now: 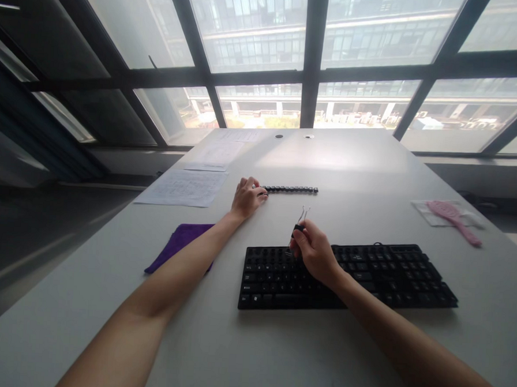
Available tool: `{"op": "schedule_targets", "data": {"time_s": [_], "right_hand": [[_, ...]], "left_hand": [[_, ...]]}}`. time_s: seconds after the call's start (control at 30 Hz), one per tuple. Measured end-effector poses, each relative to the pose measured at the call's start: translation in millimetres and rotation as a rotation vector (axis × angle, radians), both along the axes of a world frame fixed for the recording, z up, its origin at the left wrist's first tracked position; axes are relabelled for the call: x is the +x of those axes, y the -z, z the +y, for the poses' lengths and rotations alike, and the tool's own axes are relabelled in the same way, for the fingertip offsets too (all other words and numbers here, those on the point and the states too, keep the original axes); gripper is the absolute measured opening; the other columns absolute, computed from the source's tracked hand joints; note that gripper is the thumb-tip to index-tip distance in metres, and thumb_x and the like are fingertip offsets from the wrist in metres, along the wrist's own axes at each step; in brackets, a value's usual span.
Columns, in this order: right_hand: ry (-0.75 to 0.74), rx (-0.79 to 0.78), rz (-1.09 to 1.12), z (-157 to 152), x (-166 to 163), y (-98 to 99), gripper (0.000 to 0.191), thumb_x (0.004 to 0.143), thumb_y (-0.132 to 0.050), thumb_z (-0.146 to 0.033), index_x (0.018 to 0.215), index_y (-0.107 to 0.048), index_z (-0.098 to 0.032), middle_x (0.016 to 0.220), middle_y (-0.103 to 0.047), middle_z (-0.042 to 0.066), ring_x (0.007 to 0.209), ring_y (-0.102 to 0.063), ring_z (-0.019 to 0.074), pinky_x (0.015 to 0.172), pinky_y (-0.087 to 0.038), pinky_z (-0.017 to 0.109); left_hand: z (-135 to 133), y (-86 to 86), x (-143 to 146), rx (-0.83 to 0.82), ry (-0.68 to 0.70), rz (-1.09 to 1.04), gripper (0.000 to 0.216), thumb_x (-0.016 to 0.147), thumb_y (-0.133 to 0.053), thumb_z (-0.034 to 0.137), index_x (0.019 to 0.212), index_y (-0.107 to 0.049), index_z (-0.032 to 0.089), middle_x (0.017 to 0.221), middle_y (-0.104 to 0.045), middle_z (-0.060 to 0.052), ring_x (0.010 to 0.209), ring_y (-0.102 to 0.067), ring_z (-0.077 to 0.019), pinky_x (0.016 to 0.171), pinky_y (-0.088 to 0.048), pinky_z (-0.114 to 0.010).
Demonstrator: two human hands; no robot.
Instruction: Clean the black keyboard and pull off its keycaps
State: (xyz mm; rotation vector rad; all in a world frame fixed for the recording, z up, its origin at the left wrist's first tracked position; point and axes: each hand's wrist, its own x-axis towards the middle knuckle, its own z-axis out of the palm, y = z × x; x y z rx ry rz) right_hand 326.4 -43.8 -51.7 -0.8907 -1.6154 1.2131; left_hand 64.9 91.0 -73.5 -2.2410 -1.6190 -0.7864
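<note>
My left hand rests at the left end of a row of small black keycaps lined up on the table. Its fingers are bent and closed around the end keycap, which they mostly hide. My right hand is closed on a keycap puller with a black grip, its thin wire prongs pointing up and away from me. That hand hovers above the upper middle of a black keyboard and covers some keys. Near the upper left edge, the key row looks partly without caps.
A purple cloth lies under my left forearm. Printed paper sheets are along the table's left edge. On the right, a pink hairbrush lies on a clear plastic bag. Large windows stand beyond the white table.
</note>
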Motion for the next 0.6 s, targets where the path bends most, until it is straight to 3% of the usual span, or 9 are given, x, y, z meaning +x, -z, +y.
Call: {"op": "schedule_targets", "data": {"time_s": [0.6], "right_hand": [[0.002, -0.014, 0.007, -0.3, -0.1, -0.8, 0.017, 0.098, -0.05, -0.036, 0.088, -0.049, -0.023, 0.068, -0.062, -0.003, 0.051, -0.055, 0.0117, 0.052, -0.044, 0.025]], "left_hand": [[9.4, 1.2, 1.2, -0.017, -0.028, -0.049, 0.011, 0.085, -0.073, 0.024, 0.094, -0.079, 0.022, 0.105, -0.057, -0.009, 0.104, -0.047, -0.0277, 0.096, -0.044, -0.042]]}}
